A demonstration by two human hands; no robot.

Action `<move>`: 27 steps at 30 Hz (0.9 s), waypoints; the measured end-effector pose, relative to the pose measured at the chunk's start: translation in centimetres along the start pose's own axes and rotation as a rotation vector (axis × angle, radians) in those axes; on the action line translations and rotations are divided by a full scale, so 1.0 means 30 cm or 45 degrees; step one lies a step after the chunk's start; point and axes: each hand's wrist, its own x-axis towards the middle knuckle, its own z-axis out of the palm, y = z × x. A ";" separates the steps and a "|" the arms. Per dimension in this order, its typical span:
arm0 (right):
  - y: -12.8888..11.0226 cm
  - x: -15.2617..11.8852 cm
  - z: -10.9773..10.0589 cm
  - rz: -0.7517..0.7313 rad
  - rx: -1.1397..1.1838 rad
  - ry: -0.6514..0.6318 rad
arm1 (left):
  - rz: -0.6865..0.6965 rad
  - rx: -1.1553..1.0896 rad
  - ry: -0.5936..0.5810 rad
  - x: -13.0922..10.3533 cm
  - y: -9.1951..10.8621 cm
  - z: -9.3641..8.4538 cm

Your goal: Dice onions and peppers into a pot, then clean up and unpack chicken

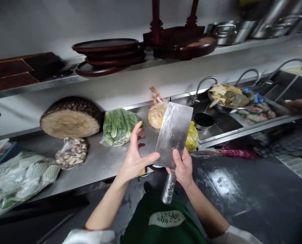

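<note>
A cleaver [175,132] with a broad steel blade is held up in front of my green apron [163,217], its metal handle pointing down toward me. My right hand [182,166] grips the lower part of the blade near the handle, thumb flat on its face. To the left of the blade is my left hand [135,152], fingers spread and curved, with nothing in it; its thumb tip comes close to the blade's edge. Behind the hands, a bag of green leafy vegetables [121,127] and a bagged plucked bird [157,113] rest on the steel counter [97,159].
A round wooden chopping block [71,118] leans against the wall, beside bagged mushrooms [73,152] and net-wrapped produce [26,176]. At right are sinks with a filled metal bowl [229,96], a pot [203,120] and a yellow bag [192,137]. Above runs a shelf with stacked trays [110,51].
</note>
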 end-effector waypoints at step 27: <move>-0.150 -0.045 -0.455 0.036 -0.017 0.265 | 0.050 0.077 0.053 0.167 -0.048 0.400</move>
